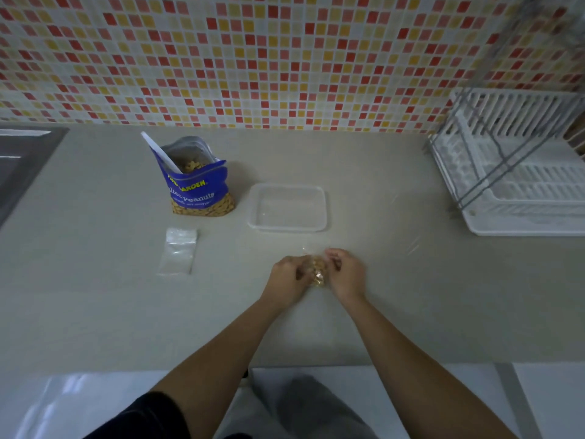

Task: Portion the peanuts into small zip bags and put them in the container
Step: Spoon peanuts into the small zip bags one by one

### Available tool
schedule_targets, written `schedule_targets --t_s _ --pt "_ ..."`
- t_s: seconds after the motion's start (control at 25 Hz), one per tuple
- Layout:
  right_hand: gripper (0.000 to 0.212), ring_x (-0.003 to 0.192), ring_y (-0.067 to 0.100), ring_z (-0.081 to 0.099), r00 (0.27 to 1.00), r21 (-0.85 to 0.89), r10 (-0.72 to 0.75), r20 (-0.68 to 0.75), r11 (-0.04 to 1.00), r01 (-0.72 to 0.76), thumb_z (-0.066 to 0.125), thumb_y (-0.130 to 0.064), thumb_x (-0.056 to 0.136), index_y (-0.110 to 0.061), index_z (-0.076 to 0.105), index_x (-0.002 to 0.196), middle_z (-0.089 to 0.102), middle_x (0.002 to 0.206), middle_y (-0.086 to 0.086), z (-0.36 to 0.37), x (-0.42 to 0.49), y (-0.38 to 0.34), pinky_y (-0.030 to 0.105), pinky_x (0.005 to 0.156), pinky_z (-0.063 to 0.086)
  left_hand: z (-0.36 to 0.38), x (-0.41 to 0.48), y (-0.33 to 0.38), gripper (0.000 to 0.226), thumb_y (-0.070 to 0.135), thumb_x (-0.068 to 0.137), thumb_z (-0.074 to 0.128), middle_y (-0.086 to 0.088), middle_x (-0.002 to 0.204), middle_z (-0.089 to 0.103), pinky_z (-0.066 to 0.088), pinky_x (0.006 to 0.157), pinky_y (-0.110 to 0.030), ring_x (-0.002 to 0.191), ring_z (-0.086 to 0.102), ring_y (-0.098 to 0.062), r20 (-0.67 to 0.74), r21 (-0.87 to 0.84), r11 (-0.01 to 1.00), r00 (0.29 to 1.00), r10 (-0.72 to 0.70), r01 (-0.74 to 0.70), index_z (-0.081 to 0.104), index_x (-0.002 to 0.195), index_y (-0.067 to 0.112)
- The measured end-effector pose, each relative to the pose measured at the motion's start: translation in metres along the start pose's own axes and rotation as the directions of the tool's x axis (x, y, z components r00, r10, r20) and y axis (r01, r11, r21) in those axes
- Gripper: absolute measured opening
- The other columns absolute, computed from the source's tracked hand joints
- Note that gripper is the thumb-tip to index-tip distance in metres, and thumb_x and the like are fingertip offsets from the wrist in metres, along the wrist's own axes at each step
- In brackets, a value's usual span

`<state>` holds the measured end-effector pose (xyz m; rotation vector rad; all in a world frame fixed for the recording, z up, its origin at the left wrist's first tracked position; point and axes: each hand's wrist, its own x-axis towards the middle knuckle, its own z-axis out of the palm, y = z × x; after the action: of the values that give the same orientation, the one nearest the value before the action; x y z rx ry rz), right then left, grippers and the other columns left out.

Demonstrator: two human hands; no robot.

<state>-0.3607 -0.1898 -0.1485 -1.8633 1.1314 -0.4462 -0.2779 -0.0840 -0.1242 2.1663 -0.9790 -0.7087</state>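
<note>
A small clear zip bag holding peanuts (317, 270) rests on the counter between my hands. My left hand (289, 277) pinches its left side and my right hand (345, 274) pinches its right side near the top. Behind them sits a clear, empty plastic container (253, 213) without a lid. A blue peanut bag (198, 188) stands open at the back left, with a white scoop handle (156, 152) sticking out of it. A pile of empty small zip bags (178, 251) lies flat on the counter to the left.
A white dish rack (519, 172) occupies the right end of the beige counter (95, 296). A steel sink (22, 163) is at the far left. A mosaic tile wall runs along the back. The counter's front edge is just below my forearms.
</note>
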Motion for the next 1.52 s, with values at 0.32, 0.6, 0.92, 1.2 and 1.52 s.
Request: schedule_targets --t_s 0.32,0.6,0.92,1.2,1.52 --pt "0.021 0.087 0.033 0.060 0.961 -0.228 -0.255 -0.112 0.947 0.225 0.051 0.000 0.082 -0.005 0.067 0.094 0.057 0.096 0.018 0.014 -0.009 -0.027 0.026 0.083 0.039 -0.039 -0.004 -0.018 0.041 0.018 0.088 0.057 -0.020 0.111 0.060 0.047 0.088 -0.031 0.094 0.062 -0.032 -0.033 0.116 0.990 0.996 0.079 -0.075 0.053 0.126 0.002" --pt "0.063 0.119 0.034 0.051 0.874 -0.247 -0.345 0.342 0.864 0.438 0.017 -0.035 0.084 0.000 0.053 0.122 0.055 0.127 0.022 0.117 -0.045 -0.083 0.032 0.104 0.035 -0.147 -0.010 -0.104 0.029 -0.001 0.081 0.059 -0.022 0.099 0.063 0.048 0.082 -0.032 0.088 0.063 -0.035 -0.227 0.273 0.961 0.967 0.115 -0.050 0.064 0.110 0.000" --pt "0.078 0.146 0.020 -0.001 0.867 -0.566 -0.277 0.415 0.668 0.484 -0.002 -0.052 0.080 -0.011 0.008 0.147 0.003 0.158 0.006 0.173 -0.061 -0.077 0.035 0.116 0.002 -0.191 0.004 -0.168 0.027 0.011 0.081 0.064 -0.017 0.124 0.053 0.045 0.084 -0.045 0.108 0.052 -0.037 -0.162 0.576 0.817 0.978 0.133 -0.015 0.064 0.108 0.008" --pt "0.077 0.140 0.014 0.025 0.903 -0.272 -0.284 0.321 0.886 0.376 0.032 -0.063 0.081 -0.013 0.034 0.139 0.033 0.149 0.002 0.165 -0.064 -0.102 0.027 0.113 0.014 -0.226 0.008 -0.140 0.024 0.034 0.075 0.055 -0.001 0.116 0.058 0.037 0.092 -0.038 0.111 0.048 -0.025 0.019 0.549 0.824 0.987 0.158 -0.142 0.065 0.089 0.018" --pt "0.026 0.059 -0.003 0.059 0.965 0.538 -0.124 0.230 0.843 -0.020 0.069 -0.003 0.078 -0.024 0.056 0.087 0.063 0.076 -0.001 0.148 -0.041 -0.170 0.013 0.058 0.049 -0.291 0.013 -0.089 0.027 0.015 0.073 0.064 -0.015 0.071 0.058 0.043 0.067 -0.030 0.068 0.050 -0.018 0.002 -0.304 0.952 0.999 0.046 -0.043 0.064 0.076 -0.011"
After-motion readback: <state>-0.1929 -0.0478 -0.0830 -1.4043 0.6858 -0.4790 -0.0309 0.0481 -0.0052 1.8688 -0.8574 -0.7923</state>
